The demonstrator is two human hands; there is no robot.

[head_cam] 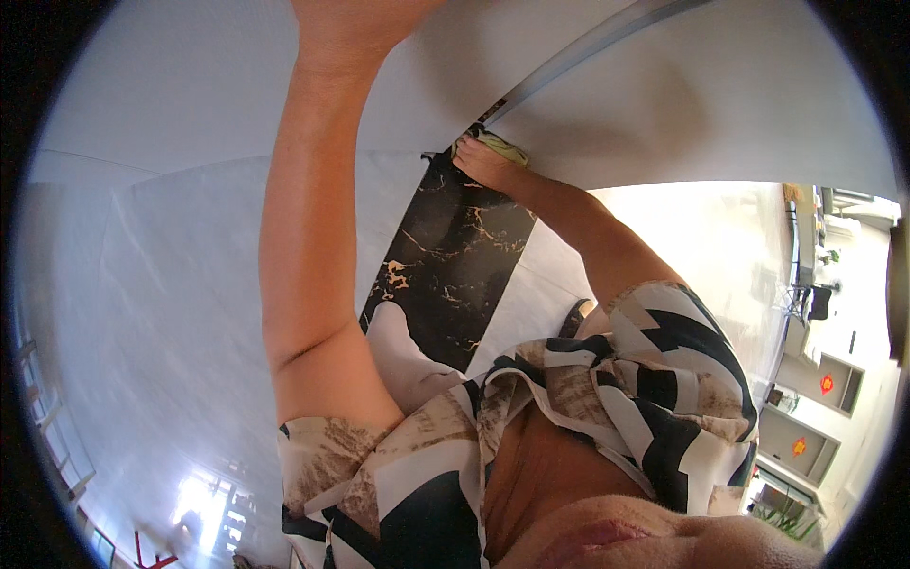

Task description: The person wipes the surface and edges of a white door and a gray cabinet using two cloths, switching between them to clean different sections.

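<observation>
My right hand [485,165] is low down, its fingers closed over a yellow-green cloth [506,148]. The cloth is pressed where a grey wall panel [611,121] and a metal strip [569,57] meet a black marble threshold [455,242] with gold veins. My left arm reaches up along a pale wall surface [178,85]. Only the heel of my left hand [366,18] shows at the top edge; its fingers are cut off from view.
Pale glossy floor tiles [178,320] lie left of the threshold. A white-covered foot [398,334] rests on the marble, and dark footwear [574,317] stands to its right. Beyond, at right, are a dark chair [820,303] and a green plant [785,518].
</observation>
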